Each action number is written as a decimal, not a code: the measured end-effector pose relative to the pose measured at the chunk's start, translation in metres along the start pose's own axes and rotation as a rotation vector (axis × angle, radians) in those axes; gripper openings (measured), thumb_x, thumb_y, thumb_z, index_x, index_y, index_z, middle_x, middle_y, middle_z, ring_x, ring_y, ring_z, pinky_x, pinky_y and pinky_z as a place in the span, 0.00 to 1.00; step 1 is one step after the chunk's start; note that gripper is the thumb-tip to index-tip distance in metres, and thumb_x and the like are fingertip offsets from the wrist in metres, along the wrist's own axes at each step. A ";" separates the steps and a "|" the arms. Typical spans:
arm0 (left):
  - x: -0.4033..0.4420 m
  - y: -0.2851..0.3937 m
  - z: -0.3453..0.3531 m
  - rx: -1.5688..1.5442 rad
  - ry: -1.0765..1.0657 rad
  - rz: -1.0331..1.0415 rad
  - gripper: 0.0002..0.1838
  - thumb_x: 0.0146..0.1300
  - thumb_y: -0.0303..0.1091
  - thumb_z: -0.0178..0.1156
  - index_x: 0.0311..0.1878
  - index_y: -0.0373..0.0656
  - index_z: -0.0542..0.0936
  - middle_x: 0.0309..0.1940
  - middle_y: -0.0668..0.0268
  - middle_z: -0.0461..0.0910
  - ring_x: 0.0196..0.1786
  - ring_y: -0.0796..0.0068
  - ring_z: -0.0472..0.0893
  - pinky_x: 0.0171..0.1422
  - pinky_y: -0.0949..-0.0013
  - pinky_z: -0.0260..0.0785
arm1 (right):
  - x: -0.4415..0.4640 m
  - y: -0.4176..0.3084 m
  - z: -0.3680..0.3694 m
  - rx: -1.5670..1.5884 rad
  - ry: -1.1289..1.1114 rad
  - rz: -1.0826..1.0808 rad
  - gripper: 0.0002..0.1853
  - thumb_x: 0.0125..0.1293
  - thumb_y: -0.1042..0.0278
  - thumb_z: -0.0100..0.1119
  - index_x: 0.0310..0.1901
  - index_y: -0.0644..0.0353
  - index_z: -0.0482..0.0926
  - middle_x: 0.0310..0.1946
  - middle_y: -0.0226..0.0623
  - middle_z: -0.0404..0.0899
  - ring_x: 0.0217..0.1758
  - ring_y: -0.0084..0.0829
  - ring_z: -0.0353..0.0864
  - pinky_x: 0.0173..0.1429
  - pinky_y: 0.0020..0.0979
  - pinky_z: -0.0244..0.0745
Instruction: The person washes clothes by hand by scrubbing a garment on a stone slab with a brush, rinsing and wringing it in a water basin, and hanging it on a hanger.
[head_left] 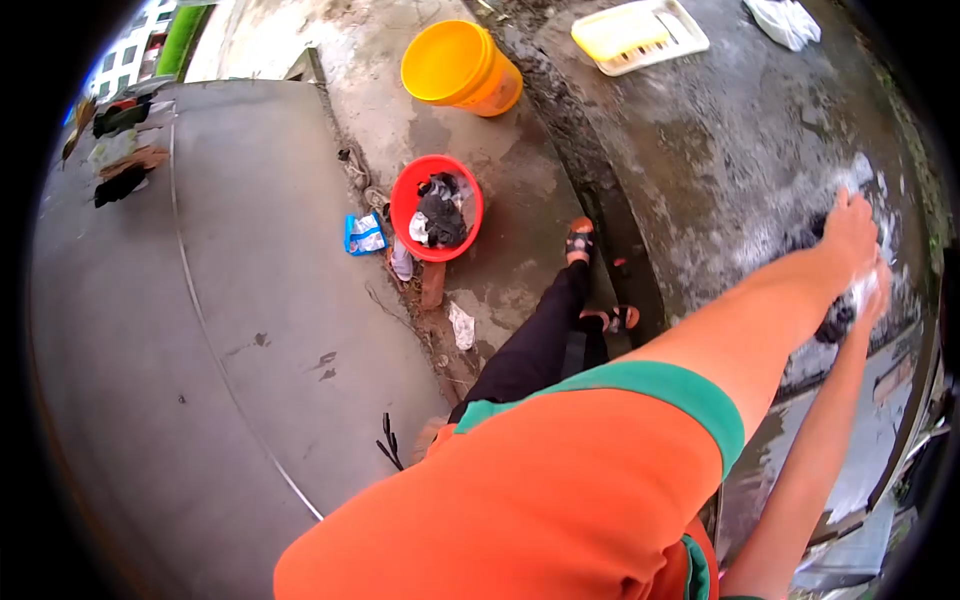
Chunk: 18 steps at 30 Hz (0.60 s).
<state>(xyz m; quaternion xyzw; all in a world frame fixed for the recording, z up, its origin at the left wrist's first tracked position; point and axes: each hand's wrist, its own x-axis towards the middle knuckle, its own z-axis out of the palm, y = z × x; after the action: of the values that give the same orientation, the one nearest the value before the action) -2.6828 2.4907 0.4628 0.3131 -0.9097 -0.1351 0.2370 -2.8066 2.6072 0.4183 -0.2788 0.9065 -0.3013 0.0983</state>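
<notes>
A dark, wet cloth [836, 322], covered in white suds, lies on the wet concrete slab at the right. My left hand [850, 238] is closed on it, its fingers partly hidden by the hand's back. Close beside it, my right hand [876, 292] also grips the cloth, with white foam or a white item between the two hands; which one I cannot tell. Another dark part of the cloth shows just left of my left hand. Foam spreads over the slab [720, 150] around both hands.
A red basin [478, 215] with dark and white clothes stands on the ground near my feet. Beyond it is a yellow bucket [490, 85]. A yellow-and-white tray [690, 35] and a white bag [790, 22] lie on the slab. A blue-and-white packet [365, 234] sits beside the basin.
</notes>
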 end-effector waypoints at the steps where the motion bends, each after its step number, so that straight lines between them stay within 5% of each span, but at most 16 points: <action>1: -0.008 -0.005 -0.008 -0.066 -0.089 0.067 0.12 0.53 0.44 0.53 0.24 0.53 0.82 0.30 0.71 0.79 0.41 0.70 0.72 0.48 0.59 0.56 | -0.025 -0.028 -0.004 0.106 -0.028 0.039 0.27 0.67 0.47 0.40 0.49 0.68 0.73 0.49 0.49 0.75 0.52 0.40 0.72 0.59 0.36 0.64; 4: -0.054 -0.022 -0.046 -0.481 -0.245 0.137 0.12 0.52 0.45 0.53 0.21 0.54 0.80 0.27 0.69 0.79 0.39 0.70 0.75 0.45 0.58 0.58 | -0.108 -0.062 -0.012 0.127 0.015 0.013 0.21 0.69 0.55 0.40 0.46 0.67 0.74 0.44 0.45 0.76 0.47 0.37 0.72 0.56 0.35 0.65; 6: -0.098 -0.034 -0.071 -0.604 -0.156 0.192 0.12 0.53 0.44 0.53 0.20 0.53 0.79 0.27 0.67 0.80 0.38 0.70 0.76 0.44 0.58 0.60 | -0.176 -0.092 0.011 -0.003 0.487 -0.465 0.20 0.67 0.57 0.43 0.46 0.68 0.74 0.42 0.45 0.76 0.45 0.38 0.72 0.55 0.35 0.65; 8: -0.065 -0.024 -0.067 -0.411 -0.433 0.138 0.11 0.54 0.42 0.52 0.22 0.53 0.81 0.28 0.67 0.80 0.40 0.70 0.76 0.45 0.59 0.59 | -0.145 -0.041 0.024 0.019 0.454 -0.515 0.21 0.63 0.56 0.50 0.47 0.67 0.74 0.43 0.47 0.76 0.45 0.41 0.74 0.53 0.37 0.68; 9: -0.050 -0.018 -0.067 -0.315 -0.565 0.100 0.11 0.55 0.41 0.52 0.23 0.52 0.81 0.29 0.66 0.80 0.41 0.70 0.76 0.46 0.59 0.59 | -0.108 -0.014 0.019 0.085 0.245 -0.412 0.23 0.60 0.55 0.54 0.48 0.66 0.73 0.43 0.47 0.77 0.45 0.41 0.75 0.52 0.39 0.68; 12: 0.007 -0.004 -0.012 -0.106 0.163 0.052 0.12 0.56 0.40 0.50 0.27 0.52 0.84 0.28 0.65 0.81 0.39 0.67 0.78 0.45 0.56 0.63 | -0.012 -0.026 -0.001 -0.184 -0.091 -0.075 0.25 0.55 0.54 0.58 0.52 0.61 0.72 0.48 0.45 0.76 0.54 0.42 0.72 0.57 0.43 0.64; 13: 0.004 -0.003 -0.008 -0.037 0.458 0.069 0.13 0.56 0.41 0.50 0.29 0.51 0.84 0.29 0.64 0.81 0.40 0.65 0.79 0.46 0.55 0.63 | -0.004 -0.005 -0.003 -0.363 0.008 -0.252 0.25 0.56 0.54 0.57 0.52 0.60 0.71 0.49 0.43 0.76 0.56 0.44 0.70 0.59 0.43 0.62; 14: -0.009 -0.002 -0.007 -0.130 0.096 0.091 0.13 0.56 0.43 0.51 0.29 0.51 0.84 0.31 0.63 0.81 0.42 0.63 0.78 0.47 0.53 0.62 | -0.017 0.018 0.002 -0.432 0.080 -0.360 0.23 0.61 0.52 0.51 0.54 0.58 0.71 0.52 0.42 0.74 0.57 0.48 0.69 0.60 0.42 0.60; 16: -0.010 -0.011 -0.021 -0.289 -0.569 0.171 0.14 0.55 0.46 0.51 0.29 0.50 0.83 0.35 0.61 0.80 0.46 0.59 0.77 0.51 0.51 0.61 | -0.060 -0.019 -0.001 -0.429 -0.067 0.028 0.25 0.66 0.51 0.43 0.57 0.60 0.68 0.56 0.44 0.71 0.59 0.47 0.68 0.63 0.41 0.58; 17: -0.023 -0.021 -0.034 -0.543 -0.524 0.203 0.15 0.54 0.49 0.52 0.28 0.49 0.81 0.34 0.60 0.79 0.49 0.59 0.72 0.54 0.54 0.57 | -0.100 -0.085 -0.014 0.135 0.098 0.119 0.26 0.68 0.51 0.37 0.59 0.64 0.66 0.58 0.49 0.68 0.61 0.48 0.66 0.66 0.40 0.56; 18: -0.049 -0.024 -0.046 -0.687 -0.306 0.142 0.15 0.53 0.49 0.53 0.24 0.49 0.80 0.31 0.60 0.78 0.46 0.60 0.72 0.52 0.57 0.58 | -0.133 -0.134 -0.026 0.200 0.125 0.158 0.27 0.68 0.53 0.38 0.59 0.68 0.65 0.58 0.55 0.67 0.62 0.49 0.65 0.67 0.39 0.55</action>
<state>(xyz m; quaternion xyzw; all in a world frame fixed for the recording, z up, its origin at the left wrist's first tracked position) -2.6133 2.4989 0.4760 0.1278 -0.8558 -0.4605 0.1981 -2.6463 2.6058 0.5210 -0.1760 0.8955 -0.3981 0.0926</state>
